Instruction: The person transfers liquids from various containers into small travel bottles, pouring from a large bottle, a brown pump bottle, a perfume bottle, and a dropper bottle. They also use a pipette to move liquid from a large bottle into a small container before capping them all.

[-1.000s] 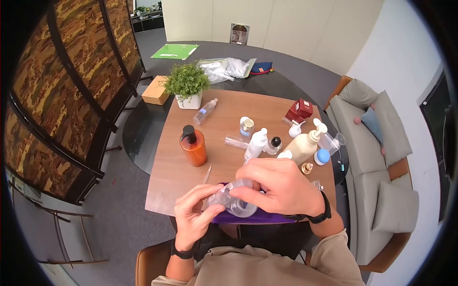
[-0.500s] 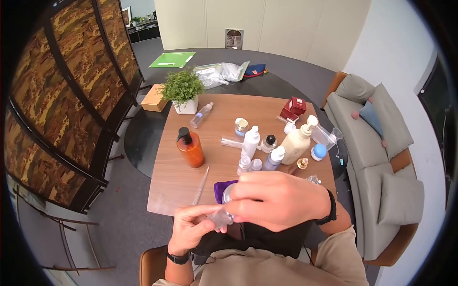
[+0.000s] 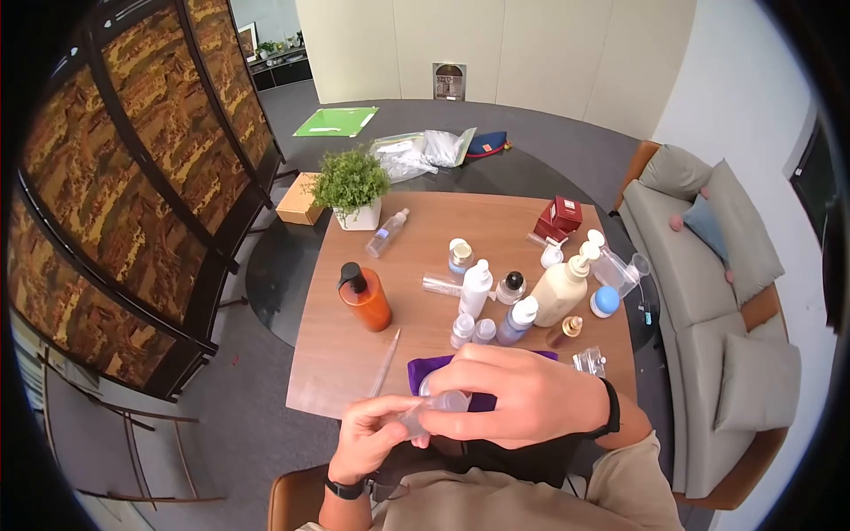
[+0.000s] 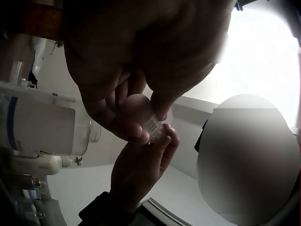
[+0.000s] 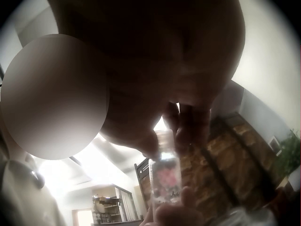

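Before my body, my left hand (image 3: 367, 434) grips a small clear bottle (image 5: 167, 188) with a pink print. My right hand (image 3: 522, 394) reaches across from the other side and pinches the bottle's capped end between thumb and fingers. Ribbing shows on the cap (image 4: 154, 128) in the left wrist view, where the bottle's rounded base faces the camera. Just beyond the hands lies a purple cloth (image 3: 428, 368) at the table's front edge. A wide clear jar (image 4: 51, 125) with a label stands there, mostly hidden by my right hand in the head view.
On the wooden table (image 3: 332, 372) stand an orange pump bottle (image 3: 366, 301), a white bottle (image 3: 475, 292), a cream pump bottle (image 3: 560, 290) and several small bottles. A pointed clear dropper (image 3: 386, 361) lies at the left. Farther back are a potted plant (image 3: 350, 181) and a red box (image 3: 564, 214).
Both hands have come down and nearer my body, away from over the jar, with the small bottle between them throughout. The head view has shifted slightly.
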Demonstrator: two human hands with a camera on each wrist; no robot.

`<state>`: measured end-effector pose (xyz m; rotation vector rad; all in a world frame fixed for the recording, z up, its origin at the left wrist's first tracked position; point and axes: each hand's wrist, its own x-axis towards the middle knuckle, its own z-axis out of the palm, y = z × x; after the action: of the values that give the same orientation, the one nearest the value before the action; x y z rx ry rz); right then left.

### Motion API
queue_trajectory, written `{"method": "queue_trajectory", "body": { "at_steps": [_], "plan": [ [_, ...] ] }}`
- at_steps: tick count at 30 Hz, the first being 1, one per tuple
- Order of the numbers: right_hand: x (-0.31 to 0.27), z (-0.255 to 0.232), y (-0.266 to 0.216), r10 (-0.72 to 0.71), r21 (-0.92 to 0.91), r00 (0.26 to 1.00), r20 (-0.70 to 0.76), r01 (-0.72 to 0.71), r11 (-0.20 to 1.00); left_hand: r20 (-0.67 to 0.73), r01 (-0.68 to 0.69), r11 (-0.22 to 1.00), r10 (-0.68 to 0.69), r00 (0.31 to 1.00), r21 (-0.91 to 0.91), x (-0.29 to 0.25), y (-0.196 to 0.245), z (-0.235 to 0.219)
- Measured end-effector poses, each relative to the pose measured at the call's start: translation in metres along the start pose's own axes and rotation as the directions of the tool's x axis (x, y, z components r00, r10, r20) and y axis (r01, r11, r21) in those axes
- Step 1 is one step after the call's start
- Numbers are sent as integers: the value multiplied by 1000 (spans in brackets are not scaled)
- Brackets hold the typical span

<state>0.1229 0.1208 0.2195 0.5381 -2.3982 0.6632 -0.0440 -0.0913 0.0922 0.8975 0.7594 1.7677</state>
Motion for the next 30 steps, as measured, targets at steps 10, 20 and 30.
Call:
{"method": "queue_trajectory", "body": {
  "at_steps": [10,20,30],
  "plan": [
    [-11,-7,7,236,-62,963,126,-230,971,-128,34,958,2,992,284,4,7,-1],
    [-14,-2,13,202,199,979,28,-204,959,-146,83,954,-42,988,287,1,12,-9],
    [-18,9,5,258,205,965,-54,-242,948,-166,85,969,-47,985,232,-6,17,-7]
  ]
}}
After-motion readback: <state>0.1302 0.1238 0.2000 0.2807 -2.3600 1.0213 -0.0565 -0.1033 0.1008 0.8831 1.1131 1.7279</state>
